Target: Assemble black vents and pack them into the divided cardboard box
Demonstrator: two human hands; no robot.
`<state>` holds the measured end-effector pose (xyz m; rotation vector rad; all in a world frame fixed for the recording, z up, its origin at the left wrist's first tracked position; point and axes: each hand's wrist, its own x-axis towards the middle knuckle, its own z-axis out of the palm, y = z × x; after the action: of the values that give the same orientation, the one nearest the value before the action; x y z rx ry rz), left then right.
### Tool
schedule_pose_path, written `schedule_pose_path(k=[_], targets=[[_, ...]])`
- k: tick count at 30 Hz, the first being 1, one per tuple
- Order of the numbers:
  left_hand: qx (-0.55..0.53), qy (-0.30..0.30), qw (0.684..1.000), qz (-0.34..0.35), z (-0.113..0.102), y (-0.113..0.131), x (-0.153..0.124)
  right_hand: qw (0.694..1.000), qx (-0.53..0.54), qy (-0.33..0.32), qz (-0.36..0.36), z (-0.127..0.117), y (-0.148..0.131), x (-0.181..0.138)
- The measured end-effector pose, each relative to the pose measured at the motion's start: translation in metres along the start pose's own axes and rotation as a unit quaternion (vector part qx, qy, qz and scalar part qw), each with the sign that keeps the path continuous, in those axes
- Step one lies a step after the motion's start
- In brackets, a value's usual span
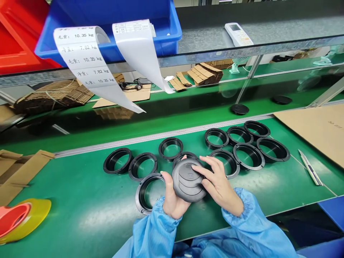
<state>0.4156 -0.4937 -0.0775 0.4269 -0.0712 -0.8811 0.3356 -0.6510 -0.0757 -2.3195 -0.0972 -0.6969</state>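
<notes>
A round black air vent [189, 181] with curved slats across its face is raised over the bench in front of me. My left hand [174, 200] grips it from below and the left, thumb along the rim. Fingers of my right hand [219, 184] are spread out, with fingertips touching the vent's face and right edge. Just behind the vent, one black ring [185, 156] is partly hidden. Another black ring [140, 197] lies close to my left wrist, and a further ring [231, 165] lies beyond my right fingers.
Several more black rings [248, 156] lie on the green bench [94, 204]. A utility knife [310, 167] and cardboard [317, 125] are at right, yellow tape [34, 218] at left. Above, a shelf carries a blue bin [166, 44] with hanging label strips [88, 61] and a white remote [238, 34].
</notes>
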Motion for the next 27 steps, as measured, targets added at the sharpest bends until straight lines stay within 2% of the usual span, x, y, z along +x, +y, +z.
schedule_pose_path(k=[8, 13, 20, 27], targets=[[0.033, 0.000, 0.999, -0.042, 0.004, 0.000, -0.003, 0.999, 0.050, -0.018, 0.010, 0.006, 0.002, 0.006], [0.051, 0.026, 0.997, -0.044, 0.009, -0.001, -0.002, 0.996, 0.088, -0.018, 0.025, 0.005, -0.002, 0.010], [0.040, 0.034, 0.998, -0.042, 0.012, 0.001, -0.001, 0.983, 0.164, 0.034, 0.068, 0.006, -0.009, 0.004], [0.036, 0.046, 0.997, -0.058, 0.012, 0.003, -0.001, 0.981, 0.170, 0.026, 0.093, 0.006, -0.010, -0.003]])
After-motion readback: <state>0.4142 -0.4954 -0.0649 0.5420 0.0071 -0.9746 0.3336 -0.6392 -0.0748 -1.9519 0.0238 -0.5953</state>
